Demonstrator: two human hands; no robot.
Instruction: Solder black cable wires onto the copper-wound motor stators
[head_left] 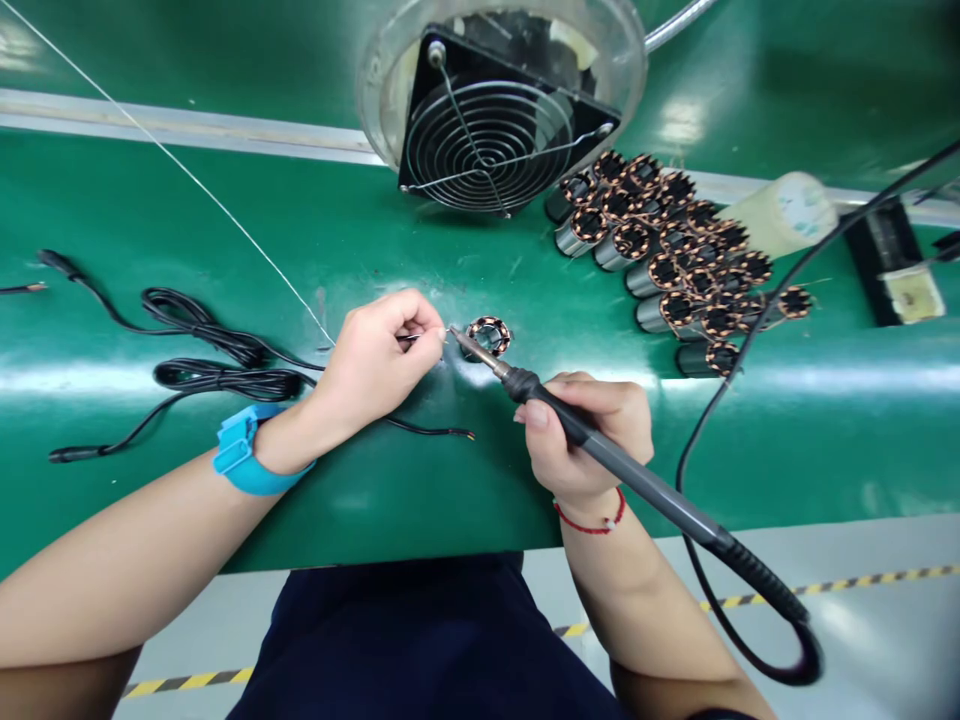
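Observation:
My left hand, a blue strap on its wrist, pinches a thin wire between thumb and fingertips. The wire's short end sticks out toward the iron's tip. My right hand grips a soldering iron like a pen, pointing up and left. Its tip is at the wire end, touching or very close. Just behind the tip stands a small copper-wound motor stator, partly covered by the iron. A black cable passes under my left wrist, its stripped end on the bench. A thin pale strand runs down behind my left hand.
Two bundled black cables lie on the left of the green bench. A fan with a wire guard overhangs the back. Several stators stand grouped at right, beside a pale roll. The iron's cord loops at right.

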